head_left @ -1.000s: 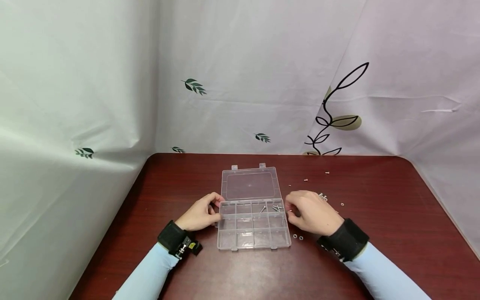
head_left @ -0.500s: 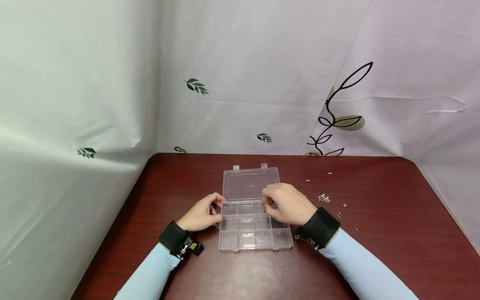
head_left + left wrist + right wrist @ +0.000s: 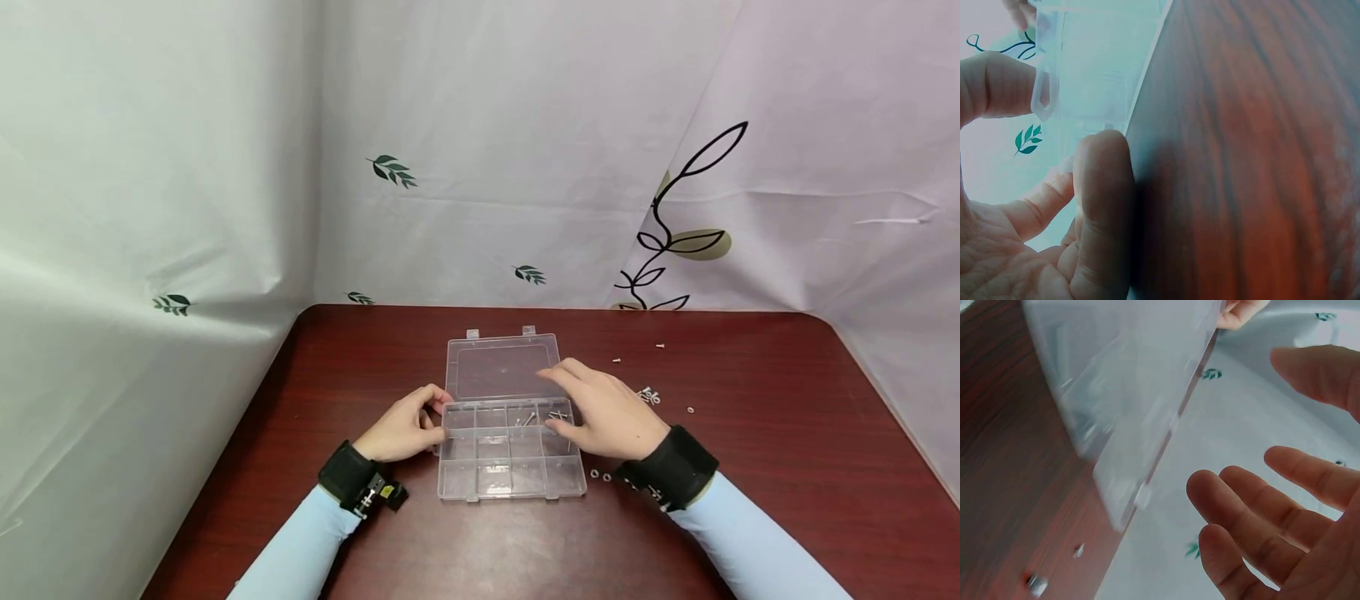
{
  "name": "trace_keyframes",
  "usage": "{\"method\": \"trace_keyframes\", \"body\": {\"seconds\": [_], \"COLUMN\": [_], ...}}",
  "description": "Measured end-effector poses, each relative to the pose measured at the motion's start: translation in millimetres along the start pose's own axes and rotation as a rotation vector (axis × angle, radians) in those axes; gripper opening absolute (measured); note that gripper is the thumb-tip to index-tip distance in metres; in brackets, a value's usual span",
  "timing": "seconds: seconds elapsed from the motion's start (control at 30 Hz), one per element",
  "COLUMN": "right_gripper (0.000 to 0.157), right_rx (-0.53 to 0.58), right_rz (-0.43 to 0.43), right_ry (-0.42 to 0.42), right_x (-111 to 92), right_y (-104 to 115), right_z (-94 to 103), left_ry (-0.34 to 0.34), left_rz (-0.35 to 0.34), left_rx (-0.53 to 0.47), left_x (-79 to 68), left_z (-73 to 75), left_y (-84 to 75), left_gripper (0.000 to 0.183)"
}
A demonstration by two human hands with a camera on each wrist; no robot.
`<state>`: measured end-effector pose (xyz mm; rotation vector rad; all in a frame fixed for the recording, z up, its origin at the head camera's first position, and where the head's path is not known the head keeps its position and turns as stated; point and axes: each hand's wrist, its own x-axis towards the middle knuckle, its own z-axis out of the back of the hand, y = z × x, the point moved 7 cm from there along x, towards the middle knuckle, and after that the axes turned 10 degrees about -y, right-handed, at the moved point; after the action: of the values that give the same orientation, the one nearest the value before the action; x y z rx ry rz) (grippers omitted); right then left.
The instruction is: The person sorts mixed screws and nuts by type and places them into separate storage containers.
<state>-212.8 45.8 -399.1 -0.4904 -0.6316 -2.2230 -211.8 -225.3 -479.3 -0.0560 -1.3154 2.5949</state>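
Observation:
A clear plastic compartment box (image 3: 491, 479) lies on the table with its lid (image 3: 501, 371) folded back. My left hand (image 3: 401, 427) grips the box's left edge, the thumb on the rim, as the left wrist view also shows. Over the box's right edge, my right hand (image 3: 611, 412) has its fingers spread apart. The right wrist view shows nothing between those fingers (image 3: 1222, 494). Screws (image 3: 557, 415) lie in the back right compartment, partly behind that hand. In the compartment to its left are another screw (image 3: 529, 419) and a small piece (image 3: 517, 422).
A small pile of screws and nuts (image 3: 649, 396) lies right of my right hand. Two nuts (image 3: 600, 476) sit by the box's front right corner. Single screws (image 3: 660, 346) and a nut (image 3: 691, 410) are scattered farther right. White cloth (image 3: 450, 208) hangs behind the table.
My right hand came from right of the box to over its back compartments, then drew back right with its fingers spread. A small piece now shows beside the single screw. My left hand stayed put.

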Motion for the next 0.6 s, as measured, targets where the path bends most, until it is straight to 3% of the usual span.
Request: {"method": "trace_keyframes", "body": {"seconds": [0.13, 0.27, 0.33, 0.6], "right_gripper": [0.049, 0.039, 0.035, 0.024], "right_rx": [-0.024, -0.040, -0.048, -0.123], "right_rz": [-0.023, -0.052, -0.059, -0.051], "right_ry": [0.011, 0.040, 0.051, 0.061], "right_x": [-13.9, -29.8, -38.2, -72.0], "right_y": [-11.1, -21.8, -26.0, -37.0], "right_z": [6.9, 9.9, 10.8, 13.7], "left_ry": [-0.001, 0.016, 0.022, 0.028], "left_rz": [-0.003, 0.000, 0.001, 0.001], "left_rx": [0.001, -0.008, -0.003, 0.001], "left_x": [-2.5, -2.1, -0.3, -0.9], "left_z": [2.2, 2.6, 0.4, 0.2], "left_y": [-12.1, -11.0, -2.1, -4.0], "left_gripper": [0.039, 0.039, 0.039, 0.039]}}
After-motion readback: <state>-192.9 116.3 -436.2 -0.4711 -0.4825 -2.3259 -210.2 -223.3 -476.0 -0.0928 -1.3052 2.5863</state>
